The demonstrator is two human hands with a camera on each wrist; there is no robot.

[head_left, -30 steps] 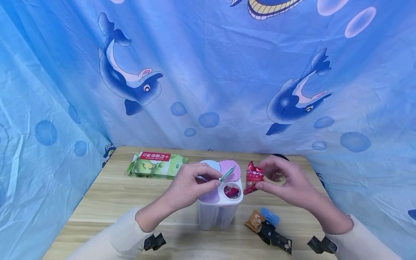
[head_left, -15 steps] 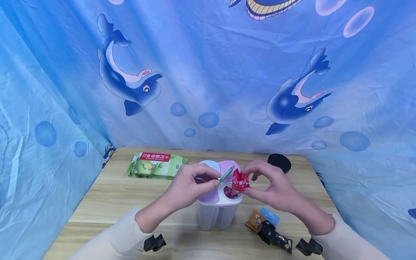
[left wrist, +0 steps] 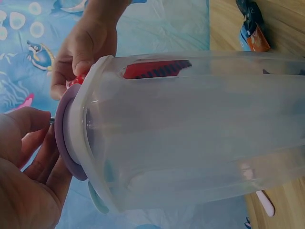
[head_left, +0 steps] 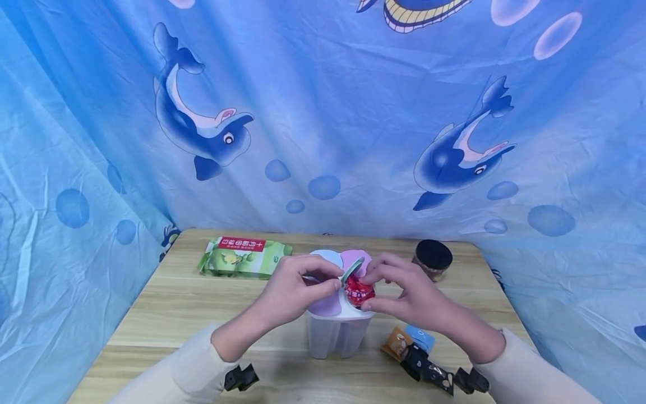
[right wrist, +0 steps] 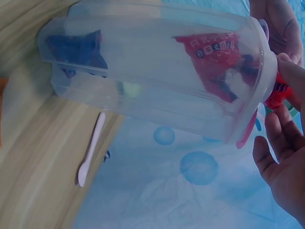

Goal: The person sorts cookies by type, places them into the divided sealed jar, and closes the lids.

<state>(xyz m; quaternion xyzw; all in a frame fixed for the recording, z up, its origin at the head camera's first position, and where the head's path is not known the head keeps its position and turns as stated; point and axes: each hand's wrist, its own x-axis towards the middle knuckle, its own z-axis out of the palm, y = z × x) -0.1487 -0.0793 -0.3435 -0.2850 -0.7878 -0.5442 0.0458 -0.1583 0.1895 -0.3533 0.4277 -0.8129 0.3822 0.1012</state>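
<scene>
A clear plastic storage canister [head_left: 335, 339] with a white lid stands upright on the table, its top carrying blue, pink and purple flaps. My left hand [head_left: 298, 283] pinches the green flap [head_left: 353, 270] between thumb and fingers and holds it tilted up. At the round opening beside it, my right hand [head_left: 404, 286] pinches a small red snack packet [head_left: 359, 294], which covers most of the hole. Through the wall in the right wrist view, another red packet [right wrist: 212, 55] shows high in the canister and a dark blue packet [right wrist: 76, 50] at its bottom.
Right of the canister lie an orange packet [head_left: 396, 341], a blue packet [head_left: 420, 338] and black packets [head_left: 418, 362]. A black-lidded jar [head_left: 433, 257] stands at the back right, a green pack [head_left: 244, 258] at the back left. A pale pink spoon [right wrist: 90, 150] lies behind the canister.
My right hand has moved left with the red packet, from beside the canister to its opening. The jar now shows more fully. My left hand and the raised flap have stayed put.
</scene>
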